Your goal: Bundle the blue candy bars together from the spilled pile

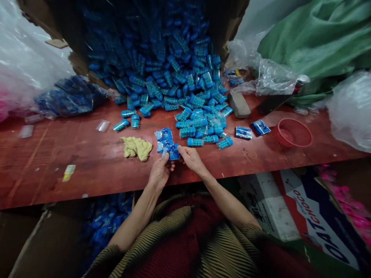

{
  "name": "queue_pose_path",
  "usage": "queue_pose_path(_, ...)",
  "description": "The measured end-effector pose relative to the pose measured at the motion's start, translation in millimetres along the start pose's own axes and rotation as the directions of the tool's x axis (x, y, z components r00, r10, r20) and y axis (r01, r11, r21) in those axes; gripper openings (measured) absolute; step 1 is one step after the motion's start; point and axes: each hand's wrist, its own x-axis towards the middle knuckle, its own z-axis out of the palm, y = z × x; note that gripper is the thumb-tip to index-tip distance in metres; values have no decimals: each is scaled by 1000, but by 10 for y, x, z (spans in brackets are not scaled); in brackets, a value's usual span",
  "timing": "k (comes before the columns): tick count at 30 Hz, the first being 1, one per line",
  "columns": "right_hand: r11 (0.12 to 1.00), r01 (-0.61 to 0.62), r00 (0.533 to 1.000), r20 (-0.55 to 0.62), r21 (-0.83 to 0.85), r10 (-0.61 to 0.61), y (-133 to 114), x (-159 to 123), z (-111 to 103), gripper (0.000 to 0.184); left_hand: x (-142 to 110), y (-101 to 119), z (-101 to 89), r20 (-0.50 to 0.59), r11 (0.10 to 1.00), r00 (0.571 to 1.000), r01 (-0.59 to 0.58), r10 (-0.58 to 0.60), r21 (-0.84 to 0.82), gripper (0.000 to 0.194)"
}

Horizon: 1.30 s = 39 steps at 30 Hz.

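A small blue printed label (174,153) is pinched between my two hands over the near part of the red table. My left hand (161,169) is closed on its left side, the thumb on top. At its right edge, the thumb and fingers of my right hand (191,157) are closed on it. Just beyond lies a loose stack of similar blue labels (164,135), partly overlapped by the held one. Right of these, small clear bottles with blue caps and blue beads (199,122) lie heaped. A crumpled yellow cloth (137,148) rests left of my left hand.
A torn cardboard box (236,19) spills more bottles at the back. To the right are a grey block (239,105), two blue packs (243,133), a red basket (294,133) and a dark cylinder (278,101). Bagged blue wrappers (71,96) lie left. Cartons (315,220) stand below.
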Motion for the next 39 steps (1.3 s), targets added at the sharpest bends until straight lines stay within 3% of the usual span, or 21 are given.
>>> queue_pose_path(3,994,-36,999,16,106,34,-58,-7,-83,38,-18,-9,-5,-22,991,995,97,-99,-96,23)
queue_pose_path(6,949,-146,988,83,279,127,-126,-40,-120,27,-44,2,-10,-5,971,985,167,-170,-170,15)
queue_pose_path(12,870,-212,973,180,445,145,-226,-100,-43,34,-102,-9,-9,45,959,980,199,-194,-203,16)
queue_pose_path(15,874,-200,975,176,443,134,-242,-105,-39,37,-108,-37,-27,59,972,989,146,-138,-184,14)
queue_pose_path(20,866,-206,962,255,456,95,-238,-112,-90,41,-101,-60,-65,111,984,991,94,-78,-148,26)
queue_pose_path(25,903,-138,965,260,408,31,-165,-98,-68,45,-127,-72,-76,164,998,986,29,-21,-49,38)
queue_pose_path(31,981,30,991,120,191,-53,-51,-98,12,43,-130,-67,-121,73,993,992,-109,106,39,38)
queue_pose_path(36,988,16,995,96,156,-32,-81,-160,77,37,-116,-65,-125,21,989,998,67,-65,-131,29)
queue_pose_path(39,993,58,991,113,102,-69,-132,-179,-11,31,-123,-59,-118,14,970,989,149,-149,-193,17)
